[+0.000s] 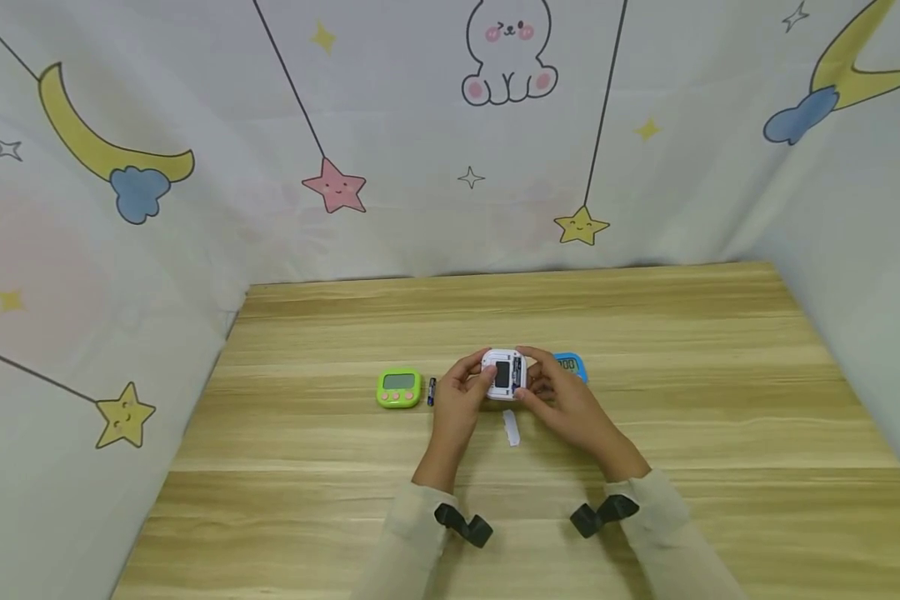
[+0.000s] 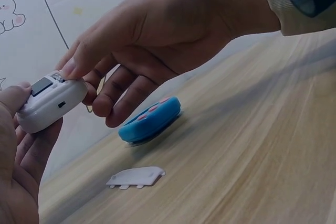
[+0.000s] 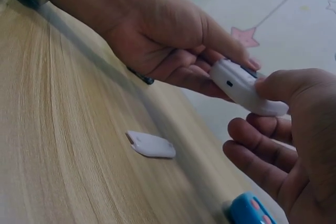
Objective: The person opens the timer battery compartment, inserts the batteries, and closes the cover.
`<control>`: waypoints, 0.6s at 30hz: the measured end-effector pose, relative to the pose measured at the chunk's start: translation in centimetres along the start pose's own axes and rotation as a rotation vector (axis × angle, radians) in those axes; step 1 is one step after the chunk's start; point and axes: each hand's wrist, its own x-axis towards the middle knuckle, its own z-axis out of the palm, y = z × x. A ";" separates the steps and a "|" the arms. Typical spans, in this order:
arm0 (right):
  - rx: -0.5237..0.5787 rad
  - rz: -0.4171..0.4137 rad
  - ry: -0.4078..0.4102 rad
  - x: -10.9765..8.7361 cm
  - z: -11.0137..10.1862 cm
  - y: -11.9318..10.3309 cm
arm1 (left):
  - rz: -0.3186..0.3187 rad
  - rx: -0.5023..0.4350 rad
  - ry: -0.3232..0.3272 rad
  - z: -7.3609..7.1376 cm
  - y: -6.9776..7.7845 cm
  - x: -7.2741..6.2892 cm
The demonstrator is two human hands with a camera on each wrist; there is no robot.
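Note:
A white digital timer is held up over the table, its back facing up and its battery bay uncovered. A dark battery shows in the bay. My left hand grips one side of the timer, thumb on its back. From the other side my right hand pinches it between thumb and index finger, the thumb at the lower end of the bay. The right hand's other fingers hang curled off the casing. A white battery cover lies on the table below the timer.
Left of the hands lie a green timer and a loose battery. A blue timer rests behind the right hand, partly covered by it. A printed curtain borders the back of the wooden table.

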 end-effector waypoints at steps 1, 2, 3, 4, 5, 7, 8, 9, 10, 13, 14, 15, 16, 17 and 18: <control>0.005 0.010 0.003 0.0 0.0 0.0 | 0.002 -0.001 0.001 0.0 0.0 0.0; 0.007 0.017 0.008 0.0 0.1 -0.1 | 0.004 0.001 0.002 0.0 -0.1 0.0; 0.006 0.025 0.013 0.0 0.1 -0.1 | 0.006 0.003 0.003 0.0 -0.1 0.0; 0.006 0.031 0.018 0.0 0.1 -0.1 | 0.008 0.005 0.002 0.0 -0.2 0.0; 0.005 0.039 0.024 0.0 0.2 -0.1 | 0.011 0.009 0.002 0.1 -0.2 0.0; 0.003 0.050 0.034 -0.1 0.2 -0.1 | 0.014 0.019 -0.002 0.1 -0.3 0.0; 0.003 0.053 0.039 -0.1 0.2 -0.1 | 0.017 0.024 -0.003 0.1 -0.3 -0.1; 0.002 0.057 0.043 -0.1 0.2 -0.1 | 0.020 0.027 -0.004 0.1 -0.4 -0.1; 0.000 0.058 0.048 -0.1 0.3 -0.1 | 0.022 0.032 -0.006 0.1 -0.4 0.0; -0.008 0.062 0.061 0.0 0.3 -0.2 | 0.028 0.044 -0.005 0.2 -0.4 0.0; -0.011 0.066 0.065 0.0 0.3 -0.2 | 0.029 0.046 -0.006 0.2 -0.3 0.0; -0.014 0.069 0.072 0.0 0.4 -0.2 | 0.027 0.047 -0.005 0.1 -0.7 0.1; -0.015 0.071 0.079 0.0 0.4 -0.2 | 0.025 0.047 -0.004 0.1 -1.1 0.2; -0.015 0.074 0.085 0.0 0.4 -0.2 | 0.026 0.051 -0.003 0.0 -1.6 0.4; -0.015 0.077 0.088 0.0 0.5 -0.2 | 0.028 0.051 0.000 -0.1 -2.0 0.5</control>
